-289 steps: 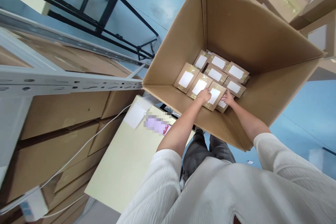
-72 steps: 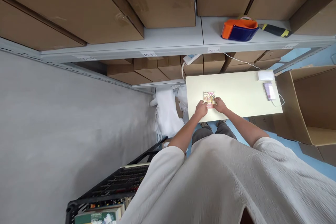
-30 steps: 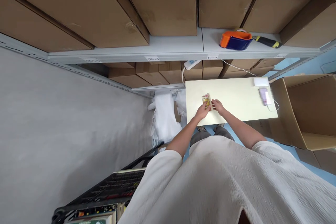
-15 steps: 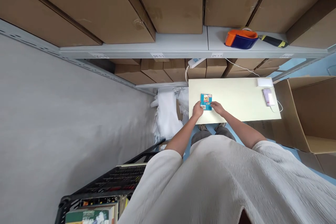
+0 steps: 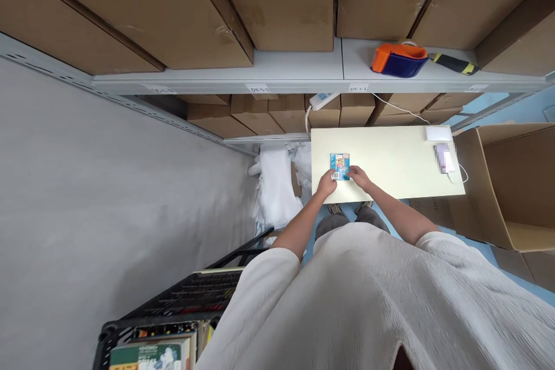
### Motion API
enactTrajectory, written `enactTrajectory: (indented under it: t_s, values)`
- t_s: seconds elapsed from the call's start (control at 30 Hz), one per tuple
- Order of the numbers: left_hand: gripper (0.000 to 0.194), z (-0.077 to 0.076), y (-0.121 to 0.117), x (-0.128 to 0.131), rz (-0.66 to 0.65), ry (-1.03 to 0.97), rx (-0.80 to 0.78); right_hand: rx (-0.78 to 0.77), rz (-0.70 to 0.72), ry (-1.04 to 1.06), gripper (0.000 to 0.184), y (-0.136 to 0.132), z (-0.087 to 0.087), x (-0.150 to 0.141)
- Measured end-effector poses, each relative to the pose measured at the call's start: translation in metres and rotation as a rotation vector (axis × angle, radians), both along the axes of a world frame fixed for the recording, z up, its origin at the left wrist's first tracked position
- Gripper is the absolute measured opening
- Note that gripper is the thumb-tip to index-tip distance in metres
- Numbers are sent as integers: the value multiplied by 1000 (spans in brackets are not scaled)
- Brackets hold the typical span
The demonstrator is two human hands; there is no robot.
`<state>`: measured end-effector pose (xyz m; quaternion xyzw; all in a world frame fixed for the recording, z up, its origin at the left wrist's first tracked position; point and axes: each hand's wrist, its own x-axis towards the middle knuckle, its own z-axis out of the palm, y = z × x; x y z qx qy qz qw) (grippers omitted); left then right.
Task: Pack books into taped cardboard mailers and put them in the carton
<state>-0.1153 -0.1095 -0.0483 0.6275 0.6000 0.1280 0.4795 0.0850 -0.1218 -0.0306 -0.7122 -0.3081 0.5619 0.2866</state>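
Between my two hands is a small, square blue book (image 5: 340,163), its cover carrying a picture and a white barcode patch at the lower left. My left hand (image 5: 327,183) grips its lower left corner, thumb over the cover. On the opposite side, my right hand (image 5: 359,177) has its fingers closed at the lower right edge. The book is over the left part of a pale yellow table (image 5: 390,162); whether it rests on the surface I cannot tell. Fingers beneath it are hidden.
Cardboard boxes (image 5: 295,6) fill the shelf ahead, with an orange and blue tape dispenser (image 5: 399,60) and a cutter (image 5: 455,63). A phone (image 5: 443,158) lies at the table's right end. An open carton (image 5: 489,185) stands right; a black crate (image 5: 108,335) with books is lower left.
The book's cover now catches more glare, as if tilted slightly. My right fingers have shifted a little along its right edge. Both hands stay on the book.
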Motion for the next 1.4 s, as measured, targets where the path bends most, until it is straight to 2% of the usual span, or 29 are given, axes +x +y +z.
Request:
enactTrajectory:
  t_s: [0.13,0.2,0.3,0.43,0.53,0.6,0.7,0.8,0.9,1.07,1.23,1.33,1.4]
  values:
    - [76,-7,-1,-8,44,-82,-43,-48,-22,24,63,-3,-2,3]
    - [74,-10,-1,-4,67,-140,-69,-57,-21,-11,62,-4,-4,6]
    - [67,-12,1,16,96,-263,-116,-16,-19,-133,53,-2,-5,13]
    - [54,-1,5,54,76,-434,-143,86,4,-255,44,6,4,24]
    - [49,13,12,67,127,-452,-92,133,63,-178,52,12,13,26]
    - [49,21,17,62,190,-412,-57,127,139,-95,56,14,16,23]
    - [48,25,23,43,307,-340,-48,138,293,-62,52,11,10,12]
    - [48,22,26,20,406,-283,-56,196,443,-151,45,4,-3,0]
    - [51,15,25,3,441,-231,-51,269,583,-258,46,-3,-15,-7]
    - [55,5,16,-9,356,-177,-29,345,814,-358,48,-7,-22,-6]
    - [60,5,11,-11,230,-118,-7,265,942,-494,51,-6,-14,-6]
    - [58,11,9,-14,87,-20,44,223,1022,-561,54,-7,-5,-7]
    - [56,16,4,-19,-70,58,77,216,1088,-609,58,-11,1,-7]
